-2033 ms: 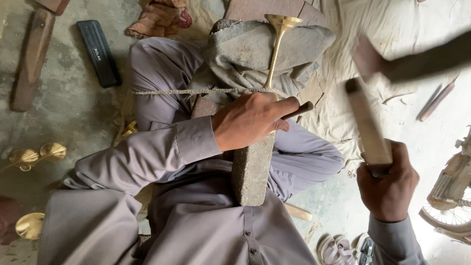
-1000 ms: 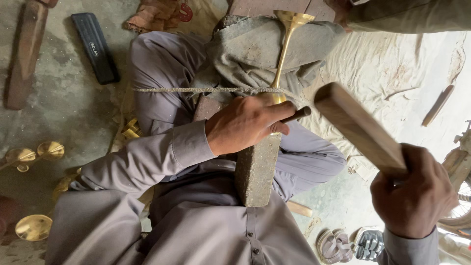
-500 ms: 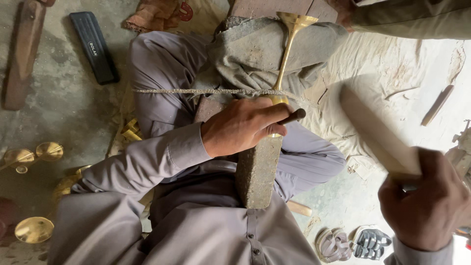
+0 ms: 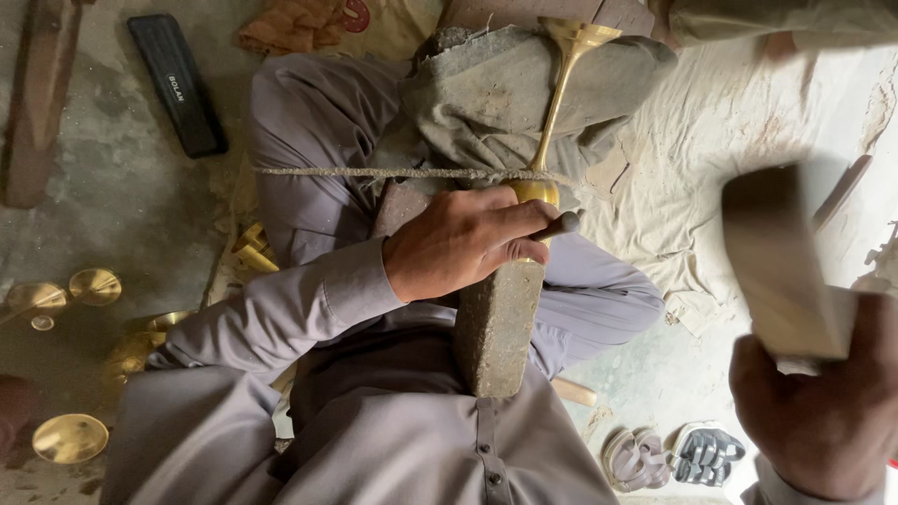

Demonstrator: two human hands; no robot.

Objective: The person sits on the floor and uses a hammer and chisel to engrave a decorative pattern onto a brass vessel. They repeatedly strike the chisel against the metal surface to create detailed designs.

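Observation:
My left hand (image 4: pixel 463 243) grips a thin dark metal tool (image 4: pixel 561 224) against the bowl end of a brass goblet (image 4: pixel 557 103). The goblet lies along a long grey block (image 4: pixel 496 323) resting between my legs. A taut cord (image 4: pixel 393 173) crosses the goblet. Its flared foot rests on a cloth-covered mound (image 4: pixel 486 93). My right hand (image 4: pixel 823 411) is raised at the right and holds a wooden mallet (image 4: pixel 776 262), blurred and well apart from the goblet.
Several brass cups and discs (image 4: pixel 65 365) lie on the floor at the left. A black flat case (image 4: pixel 178 84) and a wooden plank (image 4: pixel 42 103) lie at the upper left. Sandals (image 4: pixel 673 456) sit at the lower right on the floor beside pale cloth (image 4: pixel 730 140).
My right hand has swung the wooden mallet from over the goblet out and down to the right. My left hand keeps the tool against the goblet.

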